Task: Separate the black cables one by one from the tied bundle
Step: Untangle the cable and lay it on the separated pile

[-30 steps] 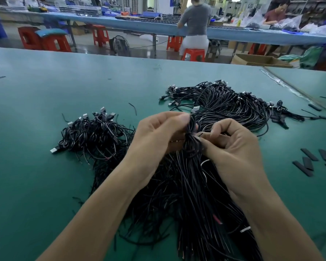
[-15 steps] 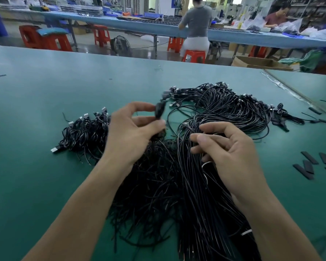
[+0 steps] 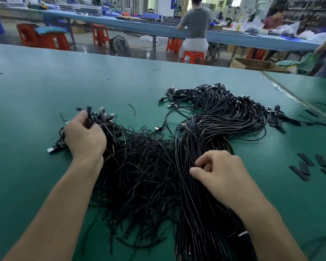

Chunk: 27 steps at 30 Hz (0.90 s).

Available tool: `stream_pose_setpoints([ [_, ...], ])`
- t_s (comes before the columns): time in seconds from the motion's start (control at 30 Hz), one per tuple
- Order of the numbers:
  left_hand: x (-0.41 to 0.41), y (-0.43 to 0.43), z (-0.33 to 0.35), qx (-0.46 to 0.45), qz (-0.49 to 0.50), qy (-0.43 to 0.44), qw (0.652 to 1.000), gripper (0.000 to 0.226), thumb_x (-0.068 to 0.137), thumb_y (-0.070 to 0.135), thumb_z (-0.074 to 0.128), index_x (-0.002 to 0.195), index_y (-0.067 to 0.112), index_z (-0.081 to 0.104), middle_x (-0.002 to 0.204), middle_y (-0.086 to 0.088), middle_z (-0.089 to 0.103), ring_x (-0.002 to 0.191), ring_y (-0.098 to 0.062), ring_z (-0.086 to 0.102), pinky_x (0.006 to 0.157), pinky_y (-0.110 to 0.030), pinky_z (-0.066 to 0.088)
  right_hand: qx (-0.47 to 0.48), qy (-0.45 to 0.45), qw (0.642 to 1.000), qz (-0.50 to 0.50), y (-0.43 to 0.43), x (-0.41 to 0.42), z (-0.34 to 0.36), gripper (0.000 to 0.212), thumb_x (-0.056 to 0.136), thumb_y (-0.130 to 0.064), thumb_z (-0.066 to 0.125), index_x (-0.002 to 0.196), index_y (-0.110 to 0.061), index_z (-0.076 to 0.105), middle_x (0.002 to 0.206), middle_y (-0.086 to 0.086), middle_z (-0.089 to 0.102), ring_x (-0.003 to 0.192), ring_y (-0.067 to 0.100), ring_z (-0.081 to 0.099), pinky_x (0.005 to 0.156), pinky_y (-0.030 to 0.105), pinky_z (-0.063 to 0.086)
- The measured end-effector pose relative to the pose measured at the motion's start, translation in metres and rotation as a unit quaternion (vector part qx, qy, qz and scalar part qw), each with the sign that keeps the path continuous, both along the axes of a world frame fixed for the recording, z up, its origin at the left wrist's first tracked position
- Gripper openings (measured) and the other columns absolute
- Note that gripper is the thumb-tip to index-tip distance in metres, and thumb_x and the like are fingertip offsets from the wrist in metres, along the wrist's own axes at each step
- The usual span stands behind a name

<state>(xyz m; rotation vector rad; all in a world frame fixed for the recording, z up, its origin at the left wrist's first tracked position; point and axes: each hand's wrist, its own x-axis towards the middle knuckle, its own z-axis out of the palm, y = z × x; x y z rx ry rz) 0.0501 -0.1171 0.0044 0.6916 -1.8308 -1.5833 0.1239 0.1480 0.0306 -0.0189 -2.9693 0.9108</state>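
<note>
Cables in the tied bundle [image 3: 196, 213] lie on the counter [image 3: 36, 91] under my right hand [image 3: 220, 172], its fingers curled against the strands; whether they pinch one I cannot tell; my left hand [image 3: 85, 136] grips one cable [image 3: 88, 114] by its plug end over the loose pile [image 3: 139, 166]. I'd lay it down plugs together; then steady the bundle near its white tie [image 3: 242, 233] and draw the next strand out lengthwise, not sideways, lest it snag.
</note>
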Motion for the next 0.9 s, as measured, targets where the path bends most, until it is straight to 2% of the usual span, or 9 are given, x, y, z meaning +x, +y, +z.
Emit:
stream_pose_setpoints([
  [0.1,0.004,0.005,0.002,-0.105,-0.024,-0.047,0.993,0.047,0.090,-0.004,0.057,0.137,-0.002,0.053,0.130,-0.004,0.053,0.118,-0.017,0.048,0.102,-0.022,0.033,0.041,0.005,0.999,0.011,-0.009,0.005,0.001,0.023,0.082,-0.050,0.070,0.089,-0.032,0.058,0.083,-0.013,0.056,0.079,0.005,0.056,0.074,0.034,0.053],
  [0.2,0.013,0.016,0.014,-0.237,-0.017,-0.080,0.968,0.050,0.092,0.007,0.063,0.141,0.008,0.054,0.154,-0.012,0.039,0.142,-0.030,0.035,0.117,-0.037,0.025,0.063,0.031,0.997,0.042,-0.021,0.010,0.003,0.025,0.081,-0.055,0.068,0.082,-0.032,0.057,0.085,-0.016,0.051,0.078,0.001,0.052,0.064,0.026,0.044],
  [0.3,0.021,0.030,0.024,-0.310,-0.043,-0.046,0.949,0.038,0.091,0.011,0.066,0.128,0.019,0.066,0.142,-0.004,0.054,0.132,-0.027,0.045,0.113,-0.039,0.031,0.114,-0.015,0.992,0.044,-0.029,0.014,-0.002,0.029,0.082,-0.056,0.066,0.084,-0.028,0.061,0.090,-0.014,0.053,0.082,0.010,0.056,0.062,0.028,0.040],
  [0.4,0.027,0.044,0.026,-0.311,-0.111,-0.005,0.944,0.026,0.091,0.012,0.067,0.112,0.027,0.073,0.118,0.007,0.063,0.114,-0.016,0.057,0.105,-0.028,0.038,0.104,-0.029,0.993,0.042,-0.029,0.014,-0.004,0.022,0.087,-0.049,0.065,0.087,-0.027,0.063,0.090,-0.011,0.054,0.085,0.016,0.058,0.067,0.030,0.043],
  [0.53,0.030,0.057,0.022,-0.316,-0.184,0.023,0.930,0.032,0.087,0.006,0.069,0.106,0.030,0.075,0.103,0.014,0.066,0.095,-0.004,0.060,0.090,-0.015,0.041,-0.008,-0.007,0.998,0.060,-0.022,0.008,0.002,0.020,0.087,-0.040,0.071,0.074,-0.026,0.064,0.069,-0.011,0.058,0.067,0.004,0.057,0.063,0.022,0.046],
  [0.63,0.034,0.063,0.020,-0.292,-0.341,0.021,0.893,0.054,0.079,-0.003,0.067,0.117,0.036,0.070,0.106,0.015,0.069,0.102,0.002,0.061,0.092,-0.017,0.045,-0.126,0.043,0.983,0.125,-0.023,0.008,0.013,0.018,0.086,-0.028,0.074,0.072,-0.023,0.065,0.062,-0.013,0.058,0.057,0.001,0.051,0.057,0.012,0.040],
  [0.7,0.037,0.068,0.019,-0.345,-0.408,0.002,0.845,0.068,0.078,0.002,0.069,0.132,0.041,0.059,0.115,0.012,0.066,0.112,-0.007,0.058,0.099,-0.026,0.042,-0.179,0.047,0.966,0.178,-0.025,0.010,0.021,0.015,0.087,-0.022,0.074,0.075,-0.021,0.066,0.064,-0.012,0.060,0.057,0.002,0.051,0.059,0.013,0.042],
  [0.8,0.040,0.077,0.018,-0.409,-0.433,-0.024,0.803,0.072,0.082,0.013,0.067,0.144,0.043,0.045,0.124,0.005,0.060,0.117,-0.020,0.052,0.102,-0.041,0.042,-0.287,0.001,0.929,0.233,-0.023,0.014,0.028,0.012,0.091,-0.012,0.070,0.080,-0.018,0.067,0.067,0.002,0.067,0.063,0.021,0.066,0.060,0.028,0.055],
  [0.9,0.042,0.080,0.015,-0.413,-0.455,0.010,0.789,0.065,0.087,0.021,0.061,0.146,0.040,0.044,0.127,0.001,0.061,0.122,-0.025,0.050,0.103,-0.049,0.041,-0.358,-0.020,0.895,0.264,-0.025,0.020,0.038,0.015,0.091,-0.015,0.069,0.080,-0.025,0.067,0.063,0.008,0.066,0.044,0.024,0.055,0.043,0.019,0.043],
])
